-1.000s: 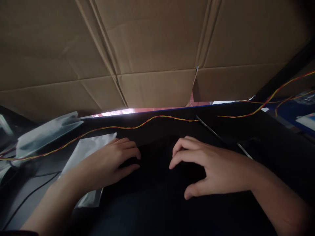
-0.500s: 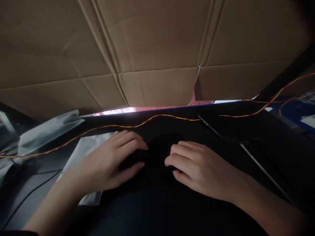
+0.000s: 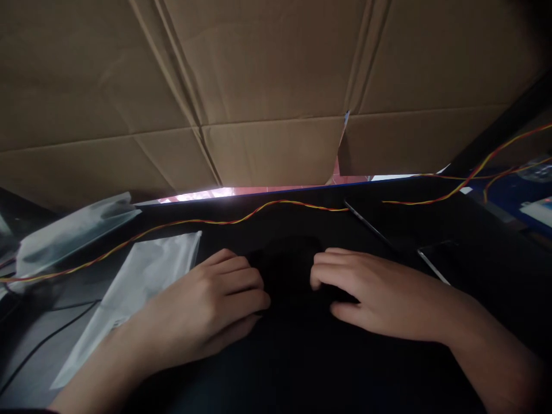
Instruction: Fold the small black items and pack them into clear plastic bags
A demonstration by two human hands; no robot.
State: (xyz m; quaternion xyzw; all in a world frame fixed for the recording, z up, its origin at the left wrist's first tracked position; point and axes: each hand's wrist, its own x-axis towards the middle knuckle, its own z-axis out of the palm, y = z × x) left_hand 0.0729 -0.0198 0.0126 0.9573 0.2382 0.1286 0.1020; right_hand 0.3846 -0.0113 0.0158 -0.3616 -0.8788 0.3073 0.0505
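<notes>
Since a moment ago both hands, left hand [image 3: 218, 302] and right hand [image 3: 379, 293], have drawn together at centre frame, fingers curled, seemingly bunching the black cloth [image 3: 288, 270] between them.

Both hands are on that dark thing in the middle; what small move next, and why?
Probably close both hands onto the dark object first. The left hand and right hand flank it with fingers curled, but the dim view doesn't show a firm grip.

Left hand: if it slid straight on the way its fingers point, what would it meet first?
Probably the dark rounded object between the left hand and right hand; the fingertips look at its edge already, though darkness hides contact.
</notes>
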